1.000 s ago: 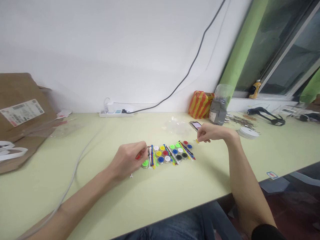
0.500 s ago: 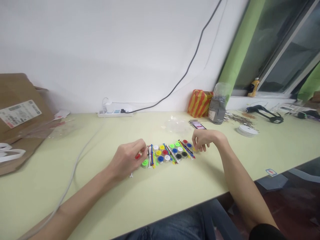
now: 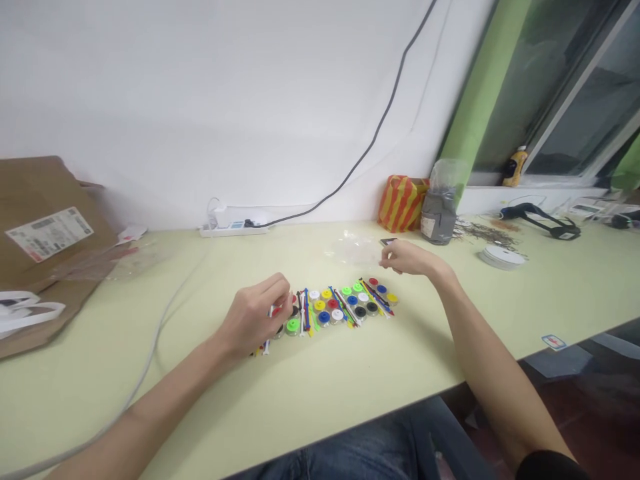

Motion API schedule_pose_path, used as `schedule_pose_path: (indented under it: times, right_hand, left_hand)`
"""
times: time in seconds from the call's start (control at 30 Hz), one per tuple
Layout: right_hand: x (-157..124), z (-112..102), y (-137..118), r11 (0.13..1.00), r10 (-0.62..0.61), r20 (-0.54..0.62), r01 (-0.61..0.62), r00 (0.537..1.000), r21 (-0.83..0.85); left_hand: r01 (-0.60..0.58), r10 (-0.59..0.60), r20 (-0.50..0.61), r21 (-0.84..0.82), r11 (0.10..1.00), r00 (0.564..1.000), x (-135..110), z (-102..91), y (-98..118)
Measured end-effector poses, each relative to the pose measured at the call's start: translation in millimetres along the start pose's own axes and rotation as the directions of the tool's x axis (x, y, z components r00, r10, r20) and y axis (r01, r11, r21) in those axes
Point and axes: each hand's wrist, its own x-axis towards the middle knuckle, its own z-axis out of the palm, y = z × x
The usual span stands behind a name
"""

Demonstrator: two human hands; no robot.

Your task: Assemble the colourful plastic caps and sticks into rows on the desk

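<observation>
Right hand [image 3: 407,258] has swung up off the row of coloured caps [image 3: 340,303], fingers loosely open beside a phone [image 3: 387,242]; left hand [image 3: 255,317] stays curled at the row's end, perhaps pinching something, hard to tell.

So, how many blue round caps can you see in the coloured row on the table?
3: one blue cap at the front, one in the middle, one towards the far right end. The left hand may hide more.

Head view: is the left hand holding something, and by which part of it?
The left hand seems closed on something small at its fingertips, but the fingers hide it, so the thing and the place of the hold cannot be told.
</observation>
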Motion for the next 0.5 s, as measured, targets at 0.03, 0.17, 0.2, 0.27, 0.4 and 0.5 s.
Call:
schedule_pose_path:
  times: [0.03, 0.17, 0.2, 0.27, 0.4, 0.5]
  right_hand:
    - [4, 4, -2, 1.000, -0.003, -0.136, -0.001, 0.991, -0.027]
    - [22, 27, -12, 0.999, -0.031, -0.443, 0.033, 0.896, -0.002]
    - [26, 33, -13, 0.999, -0.023, -0.495, 0.039, 0.869, 0.022]
    - [35, 44, -13, 0.997, 0.030, -0.594, 0.018, 0.804, 0.075]
    - [50, 60, -2, 0.990, 0.104, -0.658, -0.013, 0.746, 0.141]
    - [59, 69, 7, 0.982, 0.125, -0.678, 0.006, 0.725, 0.188]
  left_hand:
    - [0.008, -0.008, -0.007, 0.003, 1.000, 1.000, 0, -1.4, -1]
    - [0.043, -0.041, -0.047, 0.031, 0.999, 0.998, 0, -6.9, -7]
    - [0.052, -0.050, -0.053, 0.042, 0.998, 0.997, 0, -7.9, -10]
    - [0.079, -0.076, -0.057, 0.067, 0.995, 0.996, -2, -9.2, -21]
    - [0.219, -0.210, -0.074, 0.152, 0.964, 0.975, -10, -11.2, -53]
    - [0.390, -0.386, -0.060, 0.152, 0.908, 0.921, -16, -12.9, -76]
